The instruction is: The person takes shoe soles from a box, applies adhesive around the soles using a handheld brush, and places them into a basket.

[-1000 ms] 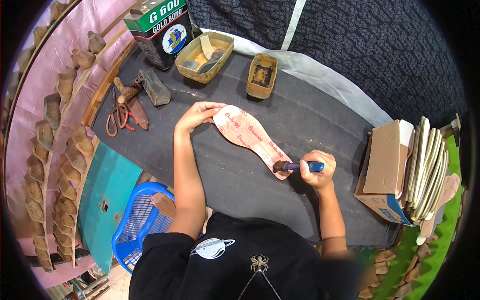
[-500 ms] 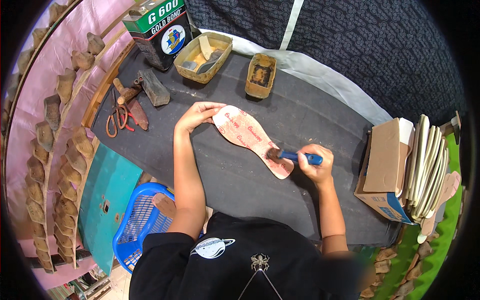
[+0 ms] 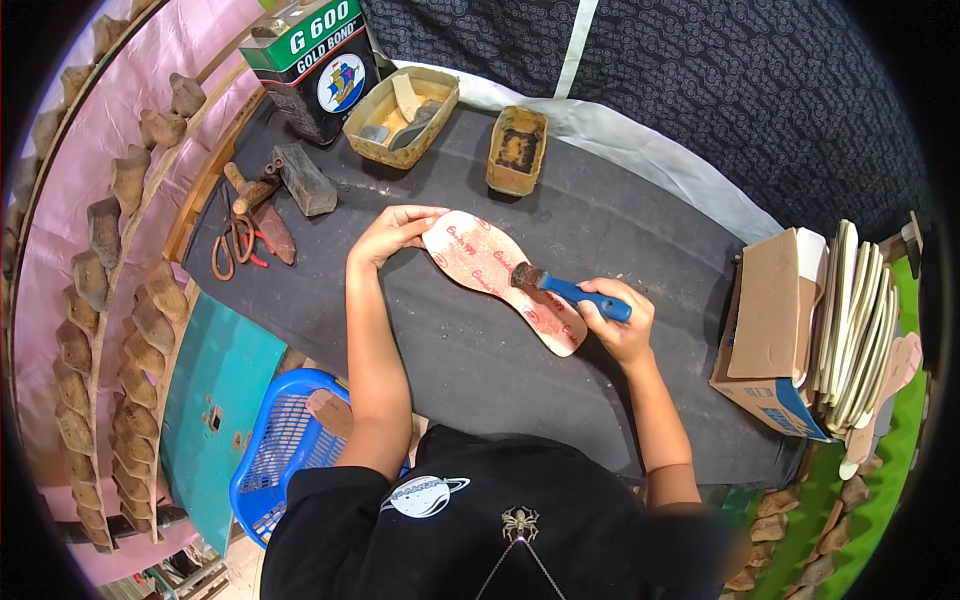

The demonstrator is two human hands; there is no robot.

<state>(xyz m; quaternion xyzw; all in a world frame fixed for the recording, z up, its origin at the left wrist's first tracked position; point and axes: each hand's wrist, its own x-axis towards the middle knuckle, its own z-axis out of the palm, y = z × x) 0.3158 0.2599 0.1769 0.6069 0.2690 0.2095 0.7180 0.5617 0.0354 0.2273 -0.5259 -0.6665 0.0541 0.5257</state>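
Note:
A pale pink insole (image 3: 470, 262) with red markings lies slanted on the dark worktable. My left hand (image 3: 397, 232) pinches its upper left end at the edge. In my right hand (image 3: 622, 322) is a blue-handled brush (image 3: 575, 293), fingers wrapped round the handle. The dark, stubby bristles rest on the narrow middle of the insole, which the handle partly covers. Beyond the insole stands a small tan tub (image 3: 517, 150) with dark residue inside.
Far left are a large green-and-black can (image 3: 318, 80), a tan tray (image 3: 400, 150) with scraps, a dark block (image 3: 305, 180), scissors (image 3: 235, 240) and a hammer (image 3: 250, 188). A cardboard box (image 3: 775, 310) and stacked insoles (image 3: 850, 320) stand right. A blue basket (image 3: 290, 385) sits lower left.
My right hand has drawn the brush up and left along the insole, from near its lower end to the middle. My left hand keeps its pinch in about the same place.

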